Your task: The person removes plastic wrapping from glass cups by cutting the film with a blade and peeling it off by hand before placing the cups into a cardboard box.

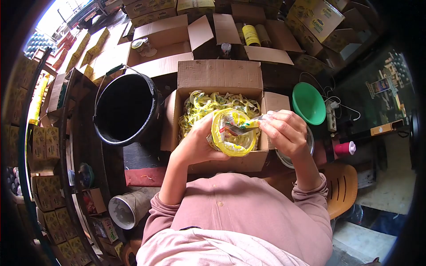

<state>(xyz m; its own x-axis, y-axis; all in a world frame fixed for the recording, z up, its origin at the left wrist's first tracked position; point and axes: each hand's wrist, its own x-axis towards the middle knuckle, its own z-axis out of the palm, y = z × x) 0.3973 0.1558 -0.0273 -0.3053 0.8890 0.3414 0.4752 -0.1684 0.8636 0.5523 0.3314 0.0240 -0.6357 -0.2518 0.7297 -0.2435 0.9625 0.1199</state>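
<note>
My left hand (195, 142) is wrapped round the side of a clear container with a yellow rim (245, 150), tilted so its open mouth faces me. Pinched in my right hand (284, 131) is a metal fork (242, 130), its head inside the container's mouth. Yellow and white wrapped pieces show within the container. Both hands are above an open cardboard box (219, 75) filled with crinkled yellow and clear wrappers (199, 104).
A black bucket (126, 108) stands left of the box, a green bowl (309, 103) right of it. Beyond are open cartons (162, 33). A pink spool (345, 148) lies at right, a grey bucket (128, 210) at lower left. An orange chair (339, 188) is beside me.
</note>
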